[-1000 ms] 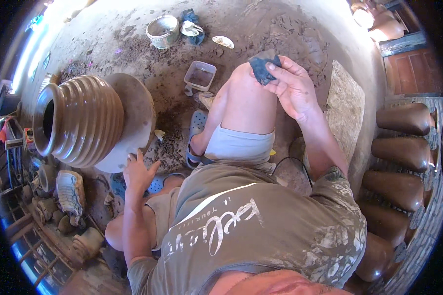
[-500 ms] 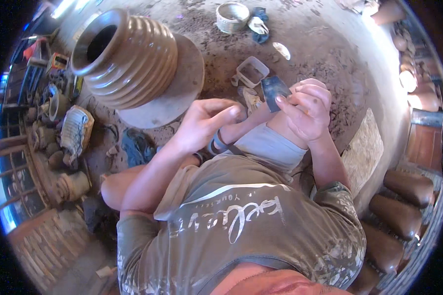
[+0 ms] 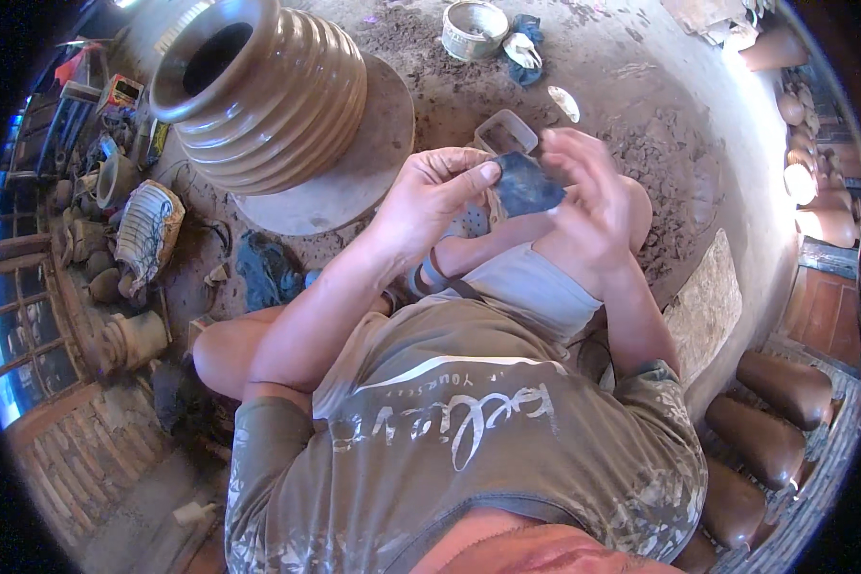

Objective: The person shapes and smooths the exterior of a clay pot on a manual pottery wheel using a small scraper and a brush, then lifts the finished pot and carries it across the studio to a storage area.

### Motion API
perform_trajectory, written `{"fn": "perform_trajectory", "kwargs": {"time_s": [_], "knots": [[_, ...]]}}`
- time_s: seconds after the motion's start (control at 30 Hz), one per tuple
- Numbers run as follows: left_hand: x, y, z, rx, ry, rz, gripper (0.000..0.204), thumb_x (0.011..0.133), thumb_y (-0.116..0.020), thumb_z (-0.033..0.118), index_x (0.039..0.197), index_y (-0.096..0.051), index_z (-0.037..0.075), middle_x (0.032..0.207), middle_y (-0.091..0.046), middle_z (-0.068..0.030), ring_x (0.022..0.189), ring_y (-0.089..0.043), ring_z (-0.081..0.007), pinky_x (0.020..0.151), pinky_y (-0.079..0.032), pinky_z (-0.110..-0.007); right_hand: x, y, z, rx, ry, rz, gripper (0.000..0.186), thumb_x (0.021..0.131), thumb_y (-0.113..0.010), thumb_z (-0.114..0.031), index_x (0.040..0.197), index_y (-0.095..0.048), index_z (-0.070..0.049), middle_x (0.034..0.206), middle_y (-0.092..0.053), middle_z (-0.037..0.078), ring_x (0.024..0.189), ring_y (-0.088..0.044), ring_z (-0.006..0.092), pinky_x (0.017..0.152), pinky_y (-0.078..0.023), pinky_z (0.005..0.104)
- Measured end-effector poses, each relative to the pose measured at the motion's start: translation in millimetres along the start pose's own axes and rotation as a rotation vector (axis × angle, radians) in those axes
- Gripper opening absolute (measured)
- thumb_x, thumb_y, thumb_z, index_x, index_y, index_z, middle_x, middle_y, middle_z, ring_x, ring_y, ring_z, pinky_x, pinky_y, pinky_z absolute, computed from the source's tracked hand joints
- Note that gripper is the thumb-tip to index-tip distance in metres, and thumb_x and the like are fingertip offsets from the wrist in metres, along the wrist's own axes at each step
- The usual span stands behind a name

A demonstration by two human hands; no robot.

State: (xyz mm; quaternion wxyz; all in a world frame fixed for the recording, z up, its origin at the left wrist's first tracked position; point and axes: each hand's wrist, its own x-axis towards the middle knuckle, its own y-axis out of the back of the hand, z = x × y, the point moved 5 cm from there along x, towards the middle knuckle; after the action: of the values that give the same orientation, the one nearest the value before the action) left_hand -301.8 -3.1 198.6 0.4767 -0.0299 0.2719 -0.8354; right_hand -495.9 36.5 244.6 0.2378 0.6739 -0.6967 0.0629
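Left hand (image 3: 430,195) pinches a dark sheet (image 3: 529,187), long axis slanting down rightward; right hand (image 3: 595,212) blurred, grip unclear

Glossy clay among matt, gritty surfaces

The ribbed clay pot (image 3: 282,110) looks wet and glossy, with light glinting along its smooth ridges. The wheel disc (image 3: 392,115) is smooth but dull, filmed with clay. A thin dark sheet (image 3: 526,187) has a faint sheen; whether it is rubber or plastic cannot be told. The floor (image 3: 679,105) is matt and rough, crusted with crumbly clay. The T-shirt (image 3: 430,411) is soft, matt cloth, flecked with print; the pale shorts (image 3: 536,287) are plain, matt fabric. The tapered clay vessels (image 3: 784,387) look smooth, with a satin shine. The rectangular tub (image 3: 507,132) appears to be translucent plastic.
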Motion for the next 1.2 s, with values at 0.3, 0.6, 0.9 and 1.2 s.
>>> {"fn": "perform_trajectory", "kwargs": {"time_s": [0.3, 0.6, 0.9, 1.2], "knots": [[2.5, 5.9, 9.4, 0.156, 0.017, -0.011, 0.02, 0.101, -0.069, 0.019, 0.108, -0.075, 0.002, 0.084, -0.071, 0.0011, 0.067, -0.052, -0.0038, 0.06, -0.039, -0.02, -13.3, -30.6, 51.5, 0.766, -0.831, -0.177, 0.031, 0.095, -0.075, -0.012, 0.123, -0.066, -0.001, 0.109, -0.072, 0.007, 0.097, -0.068, 0.0156, 0.082, -0.053, 0.0307], [-1.0, 18.0, -24.9, 0.057, -0.015, 0.021, 0.022, 0.104, -0.064, 0.022, 0.11, -0.075, 0.004, 0.088, -0.071, 0.001, 0.07, -0.056, -0.0034, 0.062, -0.041, -0.019, -11.5, -38.4, 49.4, 0.849, -0.712, -0.047, 0.017, 0.095, -0.071, -0.003, 0.111, -0.066, -0.007, 0.107, -0.074, 0.006, 0.096, -0.069, 0.0148, 0.081, -0.055, 0.0317], [-10.4, 23.1, -13.8, -0.002, 0.019, 0.076, 0.022, 0.103, -0.066, 0.021, 0.115, -0.073, 0.003, 0.095, -0.072, 0.0009, 0.074, -0.056, -0.004, 0.065, -0.043, -0.021, -16.1, -44.8, 45.2, 0.854, -0.632, -0.052, 0.02, 0.097, -0.068, 0.0, 0.117, -0.065, -0.003, 0.112, -0.073, 0.008, 0.103, -0.069, 0.0168, 0.09, -0.054, 0.031], [-12.9, 75.7, -9.6, 1.273, -0.319, 0.143, 0.044, 0.095, -0.073, 0.035, 0.117, -0.072, -0.003, 0.112, -0.073, -0.0203, 0.106, -0.068, -0.0366, 0.094, -0.053, -0.043, -44.6, 57.8, 52.3, 0.546, -0.679, 0.122, 0.026, 0.096, -0.068, -0.005, 0.121, -0.068, 0.002, 0.114, -0.074, 0.01, 0.103, -0.068, 0.0169, 0.091, -0.055, 0.0302]]}}
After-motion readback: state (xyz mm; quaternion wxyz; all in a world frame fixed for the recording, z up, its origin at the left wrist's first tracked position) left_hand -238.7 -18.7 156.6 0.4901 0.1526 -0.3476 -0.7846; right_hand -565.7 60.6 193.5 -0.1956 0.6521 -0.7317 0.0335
